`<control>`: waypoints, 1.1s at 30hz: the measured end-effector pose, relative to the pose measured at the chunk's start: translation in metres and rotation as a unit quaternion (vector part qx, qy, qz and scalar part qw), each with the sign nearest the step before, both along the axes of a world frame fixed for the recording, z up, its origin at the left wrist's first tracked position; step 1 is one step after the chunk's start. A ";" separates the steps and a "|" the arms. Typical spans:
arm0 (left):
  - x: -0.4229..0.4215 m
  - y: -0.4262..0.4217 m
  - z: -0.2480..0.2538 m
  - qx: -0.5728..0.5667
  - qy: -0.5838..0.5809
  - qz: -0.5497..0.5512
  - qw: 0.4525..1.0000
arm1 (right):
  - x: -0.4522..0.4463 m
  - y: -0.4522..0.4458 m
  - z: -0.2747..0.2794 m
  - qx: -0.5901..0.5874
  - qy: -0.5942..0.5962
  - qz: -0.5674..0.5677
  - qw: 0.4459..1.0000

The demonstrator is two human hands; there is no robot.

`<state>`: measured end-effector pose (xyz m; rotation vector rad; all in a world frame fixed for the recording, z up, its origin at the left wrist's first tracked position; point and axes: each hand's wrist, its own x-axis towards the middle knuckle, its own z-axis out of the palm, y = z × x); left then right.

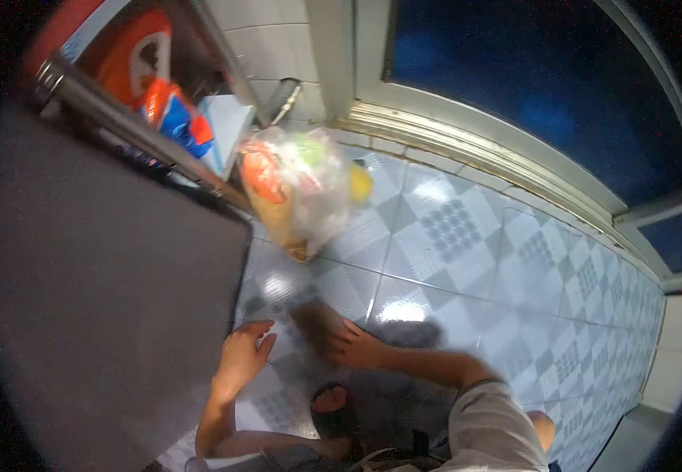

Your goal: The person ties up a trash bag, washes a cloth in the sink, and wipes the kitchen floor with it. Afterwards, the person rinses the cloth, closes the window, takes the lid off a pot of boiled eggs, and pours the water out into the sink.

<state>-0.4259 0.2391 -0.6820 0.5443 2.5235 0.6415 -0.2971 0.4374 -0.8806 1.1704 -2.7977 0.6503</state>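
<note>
My right hand (359, 347) grips a flat brown piece (315, 325) above the tiled floor. Motion blurs this piece, so I cannot tell whether it is cloth, card or something else. Beside the edge of a large dark grey panel, my left hand (244, 354) holds nothing, its fingers slightly bent and the thumb apart. Beyond both hands stands a clear plastic bag (321, 197) with orange, green and white items inside.
The dark grey panel (113, 291) fills the left side. A metal-framed rack (132, 130) at upper left holds colourful packages. Patterned tiles (451, 236) cover the floor, up to a sliding door (514, 71) at upper right. A yellow object (361, 183) sits behind the bag.
</note>
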 end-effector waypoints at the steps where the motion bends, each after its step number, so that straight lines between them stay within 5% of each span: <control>1: -0.001 0.012 -0.004 0.014 0.009 -0.033 0.999 | 0.021 0.018 -0.003 -0.045 0.019 0.014 0.999; 6: 0.006 0.060 -0.026 0.013 -0.036 -0.114 0.993 | -0.027 0.144 0.016 -0.114 -0.086 -0.143 0.979; 7: 0.008 0.070 -0.027 0.008 -0.035 -0.130 0.991 | -0.031 0.175 0.022 -0.071 -0.070 -0.298 0.949; 8: 0.011 0.080 -0.028 0.004 -0.031 -0.144 0.989 | -0.027 0.205 -0.001 0.079 0.049 -0.431 0.898; 12: 0.017 0.123 -0.029 0.004 -0.033 -0.184 0.982 | 0.024 0.300 -0.002 0.087 0.105 -0.708 0.693; 15: 0.024 0.149 -0.023 0.009 0.007 -0.212 0.977 | 0.123 0.313 -0.002 0.103 0.064 -0.800 0.587; 17: 0.023 0.173 -0.002 -0.062 0.052 -0.322 0.943 | 0.183 0.296 0.004 0.078 0.070 -0.848 0.520; 18: 0.023 0.187 0.013 -0.054 0.071 -0.324 0.942 | 0.217 0.284 -0.021 0.160 0.059 -0.863 0.477; 19: 0.020 0.205 0.031 -0.076 0.057 -0.378 0.921 | 0.234 0.261 -0.005 0.142 0.047 -0.863 0.483; 21: 0.018 0.250 0.066 -0.069 0.060 -0.449 0.889 | 0.230 0.210 0.026 0.090 -0.088 -0.910 0.394; 22: 0.022 0.269 0.084 -0.045 0.071 -0.469 0.879 | 0.221 0.189 0.013 0.215 0.025 -0.914 0.342; 23: 0.031 0.287 0.118 0.000 0.077 -0.474 0.877 | 0.218 0.172 0.008 -0.073 -0.174 -0.916 0.354; 24: 0.042 0.303 0.150 0.044 0.080 -0.477 0.874 | 0.213 0.157 -0.013 -0.114 -0.305 -0.860 0.394; 26: 0.061 0.319 0.201 0.108 0.064 -0.479 0.869 | 0.192 0.151 -0.030 -0.385 -0.355 -0.785 0.332; 27: 0.066 0.321 0.230 0.121 0.051 -0.476 0.870 | 0.182 0.144 -0.011 -0.726 -0.425 -0.516 0.165; 28: 0.072 0.319 0.264 0.134 0.036 -0.473 0.870 | 0.162 0.136 0.037 -0.901 -0.411 -0.129 -0.038; 30: 0.074 0.309 0.326 0.103 -0.008 -0.456 0.884 | 0.121 0.131 0.108 -0.880 -0.347 -0.321 0.049; 32: 0.065 0.284 0.353 0.061 -0.067 -0.438 0.894 | 0.098 0.157 0.259 -0.893 -0.323 -0.296 0.101; 33: 0.064 0.272 0.386 0.092 -0.094 -0.388 0.912 | 0.088 0.171 0.340 -0.912 -0.326 -0.237 0.073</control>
